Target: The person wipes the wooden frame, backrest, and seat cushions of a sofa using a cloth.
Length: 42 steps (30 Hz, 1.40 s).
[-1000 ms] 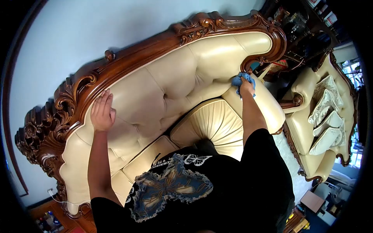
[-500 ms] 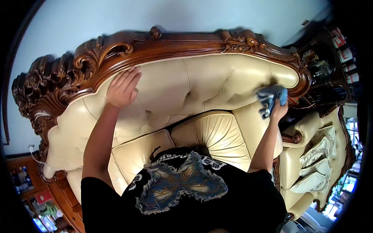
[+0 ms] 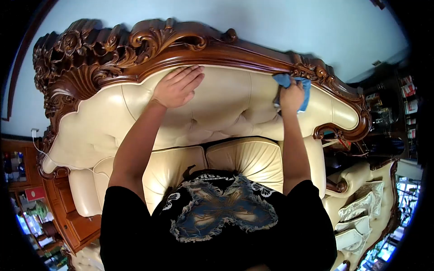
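A cream leather sofa with a tufted backrest [image 3: 221, 97] stretches across the view under a carved dark wood frame [image 3: 181, 56]. My left hand [image 3: 178, 86] lies flat on the upper backrest, its fingers stretched out by the wooden trim and nothing in it. Further right, my right hand [image 3: 292, 95] is closed on a blue cloth [image 3: 305, 95]. The cloth is pressed against the upper right of the backrest, just below the carved trim. Part of it is hidden beneath my fingers.
Two seat cushions [image 3: 246, 158] lie below the backrest. To the right stands another cream sofa with patterned pillows [image 3: 357, 226], and behind it a dark shelf [image 3: 409, 104] with small items. A wooden cabinet [image 3: 74, 217] is at the left, near a white cord [image 3: 38, 144].
My right hand has brought the blue cloth from the right end of the sofa up and left onto the backrest. The view has shifted; my left hand still rests flat on the leather.
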Motion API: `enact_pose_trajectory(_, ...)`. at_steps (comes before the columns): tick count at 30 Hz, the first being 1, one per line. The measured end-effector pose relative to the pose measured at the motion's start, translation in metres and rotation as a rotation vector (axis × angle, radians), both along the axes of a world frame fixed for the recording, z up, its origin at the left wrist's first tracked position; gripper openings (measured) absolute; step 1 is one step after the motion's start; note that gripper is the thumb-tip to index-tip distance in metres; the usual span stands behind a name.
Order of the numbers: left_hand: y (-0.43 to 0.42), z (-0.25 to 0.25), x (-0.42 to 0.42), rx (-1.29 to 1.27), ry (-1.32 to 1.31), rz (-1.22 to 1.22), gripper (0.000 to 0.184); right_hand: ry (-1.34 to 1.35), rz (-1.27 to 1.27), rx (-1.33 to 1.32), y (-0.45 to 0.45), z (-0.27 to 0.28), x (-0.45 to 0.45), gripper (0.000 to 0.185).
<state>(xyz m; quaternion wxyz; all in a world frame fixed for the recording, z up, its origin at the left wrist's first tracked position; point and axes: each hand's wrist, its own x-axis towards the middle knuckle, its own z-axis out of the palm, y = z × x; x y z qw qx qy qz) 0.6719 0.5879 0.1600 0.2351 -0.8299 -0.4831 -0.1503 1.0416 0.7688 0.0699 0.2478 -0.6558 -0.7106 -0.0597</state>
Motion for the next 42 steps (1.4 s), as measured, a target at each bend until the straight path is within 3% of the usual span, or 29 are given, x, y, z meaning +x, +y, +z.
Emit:
enact_pose_trajectory(6, 0.0, -0.01, -0.005, 0.152, -0.065, 0.022, 0.044, 0.152, 0.186, -0.032, -0.074, 0.038, -0.103, 0.058)
enact_pose_trajectory(9, -0.004, -0.004, -0.007, 0.205, -0.025, 0.074, 0.043, 0.235, 0.322, 0.162, -0.112, 0.044, -0.146, 0.059)
enact_pose_trajectory(12, -0.005, -0.006, -0.006, 0.317, -0.081, 0.144, 0.038, 0.284, 0.523, 0.058, -0.147, 0.064, -0.183, 0.061)
enact_pose_trajectory(14, -0.005, -0.008, -0.008, 0.333, -0.534, 0.306, 0.036, 0.389, 0.813, 0.042, -0.162, 0.072, -0.201, 0.058)
enact_pose_trajectory(16, -0.006, -0.009, -0.01, 0.434, -0.922, 0.315, 0.033, 0.414, 0.892, 0.15, -0.164, 0.074, -0.212, 0.056)
enact_pose_trajectory(18, -0.017, -0.015, -0.009, 0.47, -1.124, 0.251, 0.033, 0.628, 1.028, -0.115, -0.16, 0.077, -0.206, 0.062)
enact_pose_trajectory(20, -0.031, -0.017, -0.016, 0.474, -1.089, 0.237, 0.031, 0.743, 1.03, -0.248, -0.148, 0.082, -0.195, 0.055)
enact_pose_trajectory(22, -0.038, -0.026, -0.026, 0.373, -1.538, -0.046, 0.029, 1.4, 0.56, -1.162, -0.136, 0.084, -0.179, 0.043)
enact_pose_trajectory(23, -0.044, -0.026, -0.036, 0.236, -1.679, -0.023, 0.032, 1.397, 0.556, -1.166, -0.135, 0.082, -0.168, 0.043)
enact_pose_trajectory(24, -0.044, -0.026, -0.04, 0.216, -1.752, -0.022, 0.03, 1.593, 0.597, -1.33, -0.134, 0.084, -0.158, 0.039)
enact_pose_trajectory(25, -0.043, -0.026, -0.041, 0.208, -1.761, -0.008, 0.03, 1.785, 0.633, -1.496, -0.135, 0.086, -0.151, 0.036)
enact_pose_trajectory(26, -0.042, -0.027, -0.042, 0.203, -1.769, 0.008, 0.029, 1.775, 0.639, -1.495, -0.135, 0.085, -0.148, 0.036)
enact_pose_trajectory(28, -0.04, -0.027, -0.038, 0.291, -1.6, -0.039, 0.032, 1.795, 0.667, -1.358, -0.146, 0.09, -0.149, 0.036)
enact_pose_trajectory(32, -0.042, -0.023, -0.029, 0.303, -1.492, 0.035, 0.037, 1.849, 0.777, -1.353, -0.161, 0.099, -0.139, 0.039)
enact_pose_trajectory(39, -0.046, -0.016, -0.025, 0.29, -1.446, 0.06, 0.039, 2.049, 0.603, -1.309, -0.152, 0.062, -0.129, 0.042)
enact_pose_trajectory(41, -0.05, -0.007, -0.012, 0.162, -1.351, 0.268, 0.041, 2.089, 0.607, -1.22, -0.159, 0.064, -0.124, 0.04)
enact_pose_trajectory(42, -0.061, 0.007, 0.011, 0.197, -1.199, 0.208, 0.049, 2.131, 0.612, -1.115, -0.16, 0.066, -0.124, 0.038)
